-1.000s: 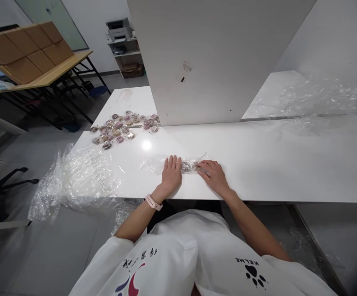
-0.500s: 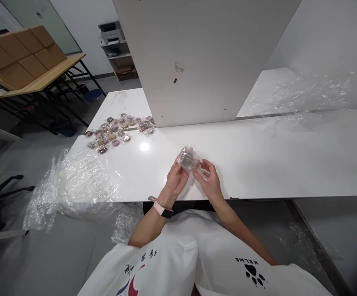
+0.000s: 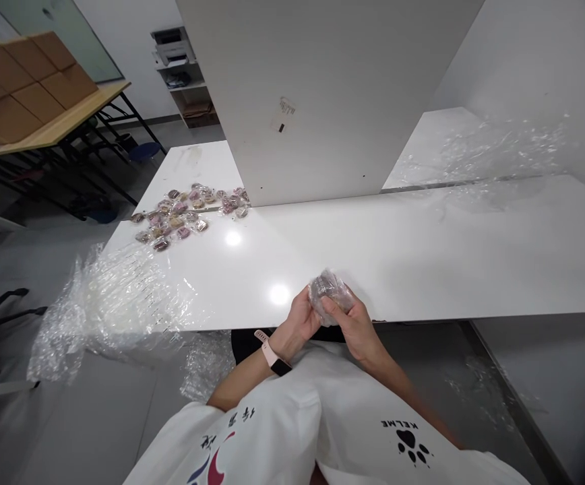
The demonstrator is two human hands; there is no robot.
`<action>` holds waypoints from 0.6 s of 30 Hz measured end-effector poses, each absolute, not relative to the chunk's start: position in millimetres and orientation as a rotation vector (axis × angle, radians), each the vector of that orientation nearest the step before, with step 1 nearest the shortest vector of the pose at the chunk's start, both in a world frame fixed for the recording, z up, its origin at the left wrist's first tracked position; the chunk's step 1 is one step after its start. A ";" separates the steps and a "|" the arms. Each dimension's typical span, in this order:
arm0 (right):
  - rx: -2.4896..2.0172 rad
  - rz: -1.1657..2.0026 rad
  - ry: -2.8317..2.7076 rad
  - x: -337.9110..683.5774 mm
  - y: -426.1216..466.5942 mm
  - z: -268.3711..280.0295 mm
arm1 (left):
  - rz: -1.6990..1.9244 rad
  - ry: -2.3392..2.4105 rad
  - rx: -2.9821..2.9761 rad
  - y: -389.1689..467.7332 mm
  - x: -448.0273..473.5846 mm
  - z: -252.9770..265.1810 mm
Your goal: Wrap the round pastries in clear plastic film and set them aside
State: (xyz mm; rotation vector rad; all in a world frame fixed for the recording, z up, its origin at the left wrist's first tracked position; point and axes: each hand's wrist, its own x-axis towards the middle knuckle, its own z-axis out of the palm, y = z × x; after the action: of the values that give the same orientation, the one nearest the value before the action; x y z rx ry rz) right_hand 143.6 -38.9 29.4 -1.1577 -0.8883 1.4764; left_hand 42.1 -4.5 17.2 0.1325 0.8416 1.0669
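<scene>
Between my hands is a small clear plastic packet (image 3: 329,285) with something dark and greyish inside; its contents are too small to name. My left hand (image 3: 304,314) grips the packet from the left side, a pale pink watch band on its wrist. My right hand (image 3: 356,325) closes on it from the right, thumb pressed across its front. The packet is held just above the near edge of the white table (image 3: 424,263). Several small wrapped pieces (image 3: 176,217), pinkish, brown and yellowish in clear film, lie in a loose cluster at the table's left.
A heap of clear plastic bags (image 3: 125,296) hangs over the table's left front edge. A tall white panel (image 3: 323,101) stands at the back, and clear film (image 3: 505,155) lies beyond it on the right. Cardboard boxes (image 3: 29,84) sit on a wooden table at far left.
Both hands have drawn the packet nearer to my body and slightly right. My right hand, loosely at the packet's side before, now wraps it with the thumb on top.
</scene>
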 end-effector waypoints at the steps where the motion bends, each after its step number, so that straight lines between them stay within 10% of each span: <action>1: -1.192 1.418 -0.943 143.9 -42.1 25.3 | 1.116 0.919 0.220 -7.2 44.4 17.9; 12: -1.364 0.929 -1.466 175.2 -37.8 10.5 | 1.086 1.162 1.083 -12.6 37.2 14.1; 18: -1.438 0.798 -0.748 279.7 58.6 -12.3 | 1.027 1.572 1.838 -24.7 -12.9 -16.9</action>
State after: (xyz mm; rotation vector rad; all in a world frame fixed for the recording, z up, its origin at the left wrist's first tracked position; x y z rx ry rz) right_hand 279.7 58.6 -12.3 -1.4381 -0.7476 0.7976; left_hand -12.9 -24.7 -16.9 1.8379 1.5715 1.0272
